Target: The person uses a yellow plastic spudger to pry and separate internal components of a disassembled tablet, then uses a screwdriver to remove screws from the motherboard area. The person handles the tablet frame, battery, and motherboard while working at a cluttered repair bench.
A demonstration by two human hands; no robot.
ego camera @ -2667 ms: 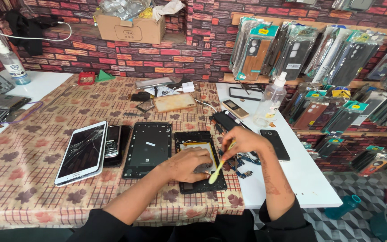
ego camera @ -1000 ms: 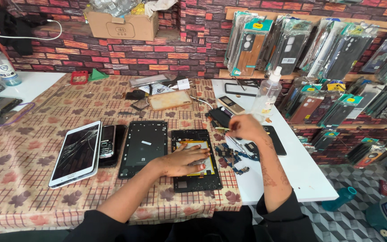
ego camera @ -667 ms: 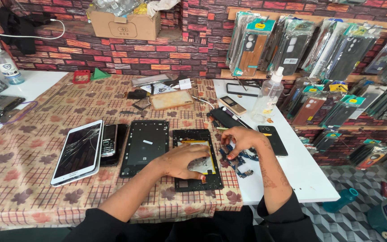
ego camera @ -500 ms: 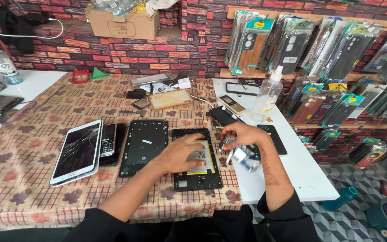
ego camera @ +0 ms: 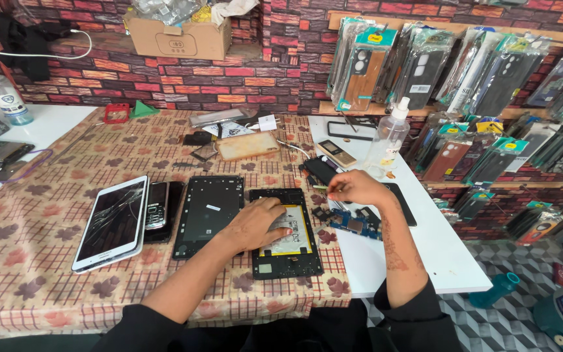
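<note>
Tablecloth [ego camera: 47, 261] in a checked leaf pattern covers the main bench, with a white side table [ego camera: 438, 261] butted against it at the right, so opened parts lie within both arms' reach. Largest on the cloth is a cracked white tablet [ego camera: 111, 225], face up and out of the way at the left, beside a dark keypad phone [ego camera: 158, 207]. Next comes a black frame [ego camera: 208, 212], laid flat just left of the open tablet [ego camera: 286, 251], whose pale battery [ego camera: 292, 236] faces up. The left hand [ego camera: 255, 225] rests flat on that battery, fingers spread, seemingly to steady the body. The right hand [ego camera: 358, 188] hovers over the table seam, fingertips pinched together around something thin; I cannot tell what it is. Just below it lies a blue circuit board [ego camera: 354, 226], apart from the tablet. A clear spray bottle [ego camera: 389, 140] stands upright behind.
</note>
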